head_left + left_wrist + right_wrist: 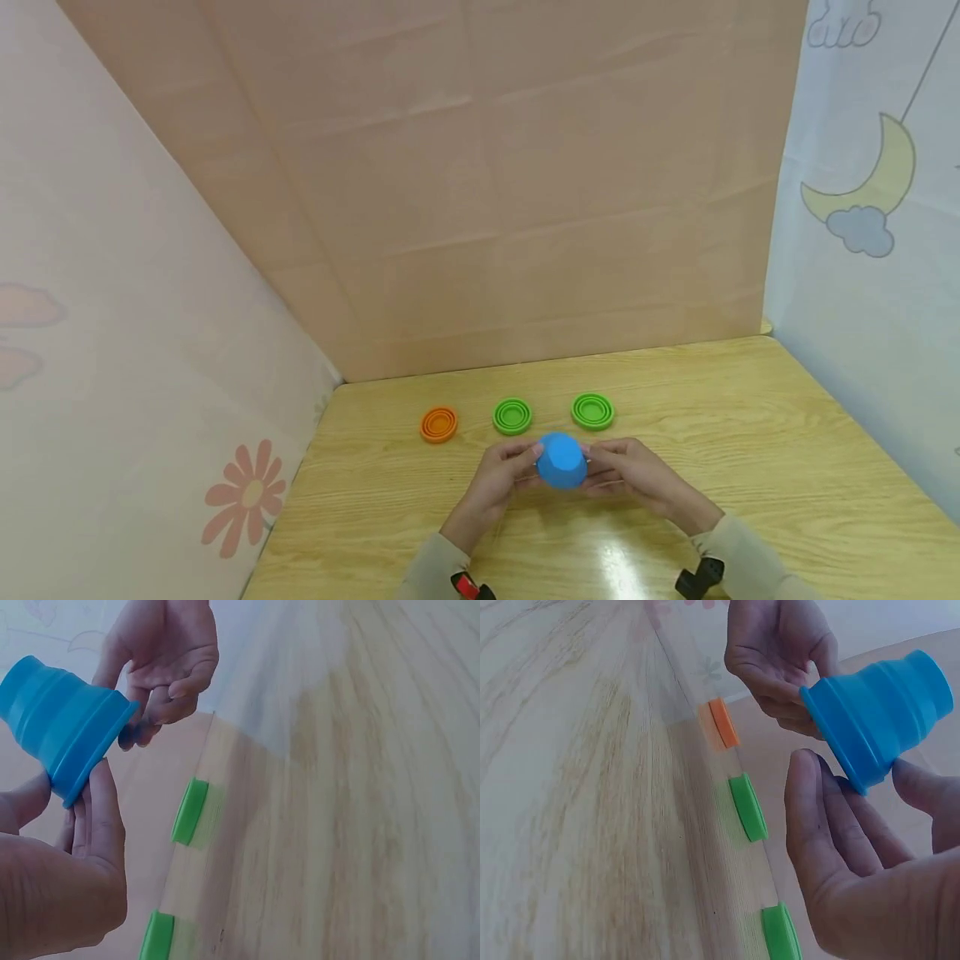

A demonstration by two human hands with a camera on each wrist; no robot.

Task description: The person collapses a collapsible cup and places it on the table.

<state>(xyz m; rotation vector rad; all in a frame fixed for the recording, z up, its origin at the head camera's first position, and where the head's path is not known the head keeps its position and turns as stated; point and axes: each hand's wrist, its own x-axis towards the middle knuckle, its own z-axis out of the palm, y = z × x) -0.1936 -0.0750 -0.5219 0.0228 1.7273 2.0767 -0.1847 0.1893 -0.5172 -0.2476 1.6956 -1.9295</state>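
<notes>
Between both hands, above the table, is a blue collapsible cup (pixel 562 461) drawn out to its full stepped height. Its narrow base faces up toward the head camera, and its wide rim tilts down. My left hand (pixel 495 475) pinches the cup's left side, thumb on the wall and fingers at the rim, as the left wrist view shows. From the other side my right hand (pixel 637 471) pinches it in the same manner; in the right wrist view its fingers (pixel 847 825) lie beneath the rim. The inside of the cup is hidden.
Beyond the hands, a flattened orange cup (pixel 438 425) and two flattened green cups, one in the middle (pixel 512 416) and one at the right (pixel 592 412), lie in a row on the wooden table (pixel 750 433). Cloth-covered panels (pixel 525 208) stand behind and at both sides.
</notes>
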